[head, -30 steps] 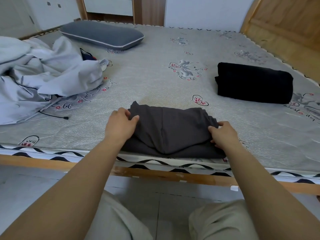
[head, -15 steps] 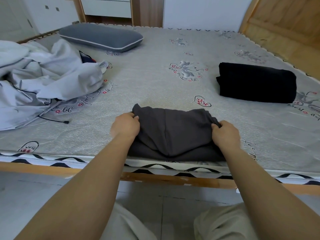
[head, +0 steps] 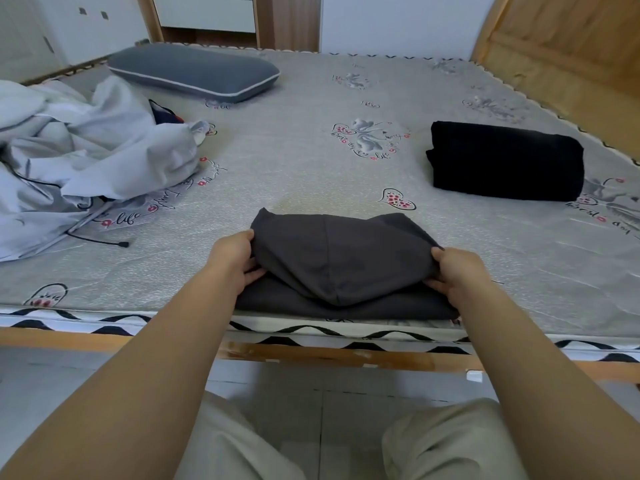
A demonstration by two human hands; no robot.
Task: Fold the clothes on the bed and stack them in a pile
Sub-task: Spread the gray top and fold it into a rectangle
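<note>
Left hand [head: 235, 259]: grips the left edge of the dark grey garment [head: 341, 261].
Right hand [head: 457, 271]: pinches its right edge.
Dark grey garment: folded, between both hands, on the bed [head: 294, 168].
Black folded garment [head: 505, 161]: beyond the right hand, well apart.

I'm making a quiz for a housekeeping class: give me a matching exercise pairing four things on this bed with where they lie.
Things:
1. dark grey garment
2. black folded garment
3. grey pillow
4. pale crumpled clothes

Places:
A. far left corner
B. near edge, gripped by left hand and right hand
C. left side, heaped
D. right side, lying alone

Pairs: 1-B, 2-D, 3-A, 4-C
</note>
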